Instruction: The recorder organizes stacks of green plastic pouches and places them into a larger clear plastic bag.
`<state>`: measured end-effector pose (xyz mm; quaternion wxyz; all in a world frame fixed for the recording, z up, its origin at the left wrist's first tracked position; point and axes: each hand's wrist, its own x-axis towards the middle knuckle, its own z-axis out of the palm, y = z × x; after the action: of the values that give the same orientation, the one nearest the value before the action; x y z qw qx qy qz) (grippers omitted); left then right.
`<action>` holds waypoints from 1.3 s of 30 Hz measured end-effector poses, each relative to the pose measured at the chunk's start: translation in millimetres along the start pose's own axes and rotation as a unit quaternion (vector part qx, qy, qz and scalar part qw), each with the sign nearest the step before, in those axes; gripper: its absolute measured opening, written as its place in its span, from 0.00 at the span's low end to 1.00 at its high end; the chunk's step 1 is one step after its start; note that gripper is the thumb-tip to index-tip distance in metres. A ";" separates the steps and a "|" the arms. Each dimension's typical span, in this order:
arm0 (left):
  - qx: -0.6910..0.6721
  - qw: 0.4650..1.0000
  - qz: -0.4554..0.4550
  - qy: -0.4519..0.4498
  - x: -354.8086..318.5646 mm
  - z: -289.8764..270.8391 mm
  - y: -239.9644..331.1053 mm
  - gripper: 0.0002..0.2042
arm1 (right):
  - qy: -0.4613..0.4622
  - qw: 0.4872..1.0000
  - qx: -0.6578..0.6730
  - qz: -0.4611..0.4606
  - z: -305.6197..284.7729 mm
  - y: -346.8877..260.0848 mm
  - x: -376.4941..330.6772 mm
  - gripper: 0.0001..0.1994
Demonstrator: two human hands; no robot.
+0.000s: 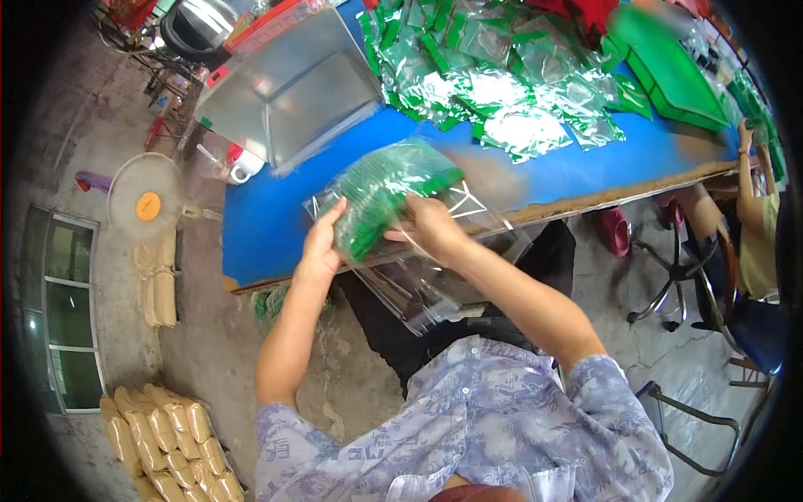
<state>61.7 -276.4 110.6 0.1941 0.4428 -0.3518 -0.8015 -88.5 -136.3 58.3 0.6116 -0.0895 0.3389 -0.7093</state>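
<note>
My left hand (322,240) is closed on the left end of a stack of clear packets with green edges (391,186), its thumb lying along the side. At the near right of the stack is my right hand (435,227), its fingers bent against the packets and partly hidden. A large clear plastic bag (422,289) hangs around or under the stack and over the table's front edge, above my lap. I cannot tell how much of the stack lies inside it. A large heap of similar packets (502,75) covers the far side of the blue table (268,226).
A translucent plastic bin (293,105) stands at the far left, with a white mug (243,165) near it. A green tray (669,79) sits far right. Beyond it a co-worker's arm (750,184) shows, with a swivel chair (677,272) below. Brown sacks (171,435) stack lower left.
</note>
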 end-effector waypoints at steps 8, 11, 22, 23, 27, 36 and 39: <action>0.611 0.646 0.435 0.141 20.5 -68.1 32.7 0.19 | -0.364 0.844 -0.332 0.213 13.9 -13.5 -92.9 0.17; 0.621 0.617 0.483 0.003 15.4 -27.0 34.1 0.23 | -0.295 0.894 -0.336 0.044 49.0 -115.9 -133.6 0.13; 0.789 0.448 0.417 -0.052 40.0 11.5 -21.9 0.34 | -0.367 0.801 -0.205 -0.427 85.7 -195.0 -171.6 0.14; 0.775 0.461 0.420 -0.103 46.4 42.1 -33.9 0.34 | -0.342 0.788 -0.250 -0.447 80.4 -214.8 -197.9 0.14; 0.800 0.462 0.381 -0.040 14.0 3.6 -16.5 0.32 | -0.443 0.755 -0.239 -0.419 66.2 -227.2 -180.0 0.15; 0.748 0.476 0.462 -0.011 43.4 59.5 -28.4 0.33 | -0.548 0.728 -0.217 -0.351 80.1 -225.6 -181.1 0.19; 0.750 0.490 0.445 -0.008 31.0 33.0 -33.5 0.33 | -0.098 0.691 -0.649 -0.301 3.9 -222.1 -95.8 0.09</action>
<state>17.2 -260.1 80.0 0.1171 0.1994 -0.9718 -0.0461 -242.9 -43.9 219.9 0.1845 -0.6306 0.6081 -0.4455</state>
